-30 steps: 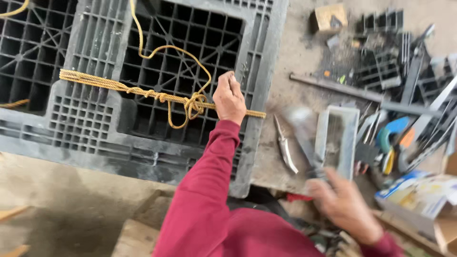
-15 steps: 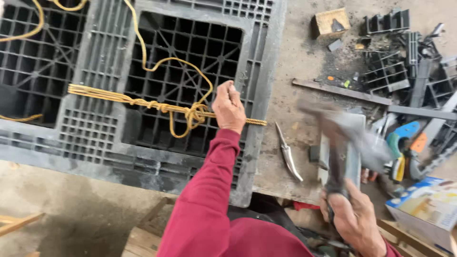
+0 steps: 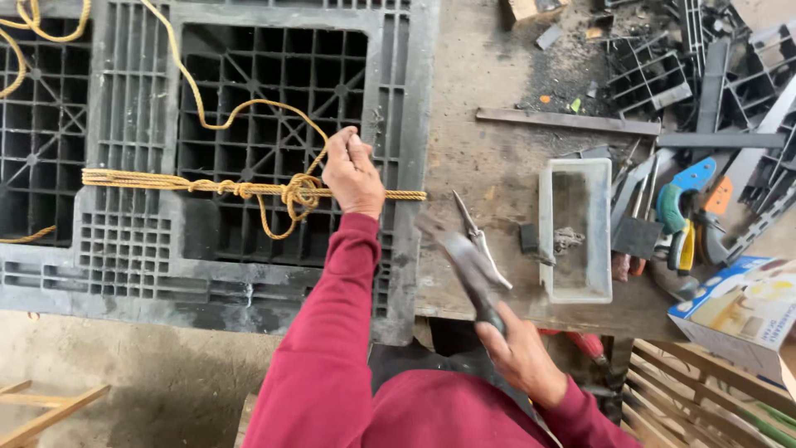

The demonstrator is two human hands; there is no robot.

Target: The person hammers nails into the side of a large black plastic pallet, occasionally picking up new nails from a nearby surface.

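Lying far left on surface: black plastic pallet, yellow rope stretched across, knot just left of left hand. Left hand closed round rope, fist on pallet's right rim. Right hand near, wrapped round handle of blurred dark tool, head pointing far-left toward rope. Metal snips just beside. Right: clear rectangular tray holding small metal piece.
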